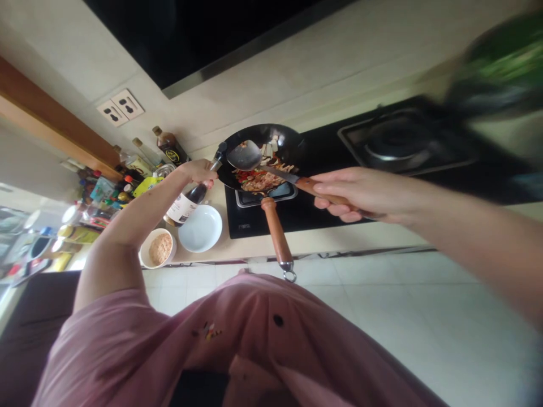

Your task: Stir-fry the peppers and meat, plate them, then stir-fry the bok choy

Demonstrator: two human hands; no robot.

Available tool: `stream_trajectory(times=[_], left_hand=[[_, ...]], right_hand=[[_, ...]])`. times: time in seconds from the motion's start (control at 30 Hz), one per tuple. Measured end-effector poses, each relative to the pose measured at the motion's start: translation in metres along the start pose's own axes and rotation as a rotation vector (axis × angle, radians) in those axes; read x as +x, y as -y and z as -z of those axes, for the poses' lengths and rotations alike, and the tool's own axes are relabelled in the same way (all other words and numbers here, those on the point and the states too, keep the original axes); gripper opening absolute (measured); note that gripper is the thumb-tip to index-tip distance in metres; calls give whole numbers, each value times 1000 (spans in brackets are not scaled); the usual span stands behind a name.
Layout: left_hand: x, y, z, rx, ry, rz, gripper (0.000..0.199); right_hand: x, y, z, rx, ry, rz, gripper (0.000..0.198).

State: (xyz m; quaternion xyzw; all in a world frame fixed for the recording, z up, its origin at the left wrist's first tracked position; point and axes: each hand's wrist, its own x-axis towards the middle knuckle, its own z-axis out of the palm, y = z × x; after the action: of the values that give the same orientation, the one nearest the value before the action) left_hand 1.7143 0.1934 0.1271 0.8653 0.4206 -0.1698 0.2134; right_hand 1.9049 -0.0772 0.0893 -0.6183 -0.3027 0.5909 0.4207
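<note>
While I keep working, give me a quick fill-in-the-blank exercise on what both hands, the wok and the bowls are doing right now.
1. The left hand grips a tilted ____ that bears a white label.
2. The right hand holds a utensil with a metal head and a handle made of ____.
3. The number of hands on the handle of the wok is ____.
4. In the picture, the food bowl stands to the ____ of the pale dish.

Missing words: bottle; wood; zero; left.
</note>
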Motion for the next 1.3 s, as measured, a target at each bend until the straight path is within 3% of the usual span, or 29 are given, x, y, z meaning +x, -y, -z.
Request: stream_trajectory(times=[0.43, 0.83, 1.1, 1.3], left_hand=[[9, -9, -6, -3, 28, 118, 18], [13, -4, -12, 44, 22, 97, 16], [26, 7, -14, 21, 108, 20, 12], [29, 6, -16, 29, 88, 109, 11]], right_hand=[[-11, 12, -7, -37, -4, -23, 19], [-13, 21, -15, -93, 9, -37, 17], [-11, 21, -16, -111, -5, -60, 14], [-7, 19, -13, -100, -4, -60, 9]])
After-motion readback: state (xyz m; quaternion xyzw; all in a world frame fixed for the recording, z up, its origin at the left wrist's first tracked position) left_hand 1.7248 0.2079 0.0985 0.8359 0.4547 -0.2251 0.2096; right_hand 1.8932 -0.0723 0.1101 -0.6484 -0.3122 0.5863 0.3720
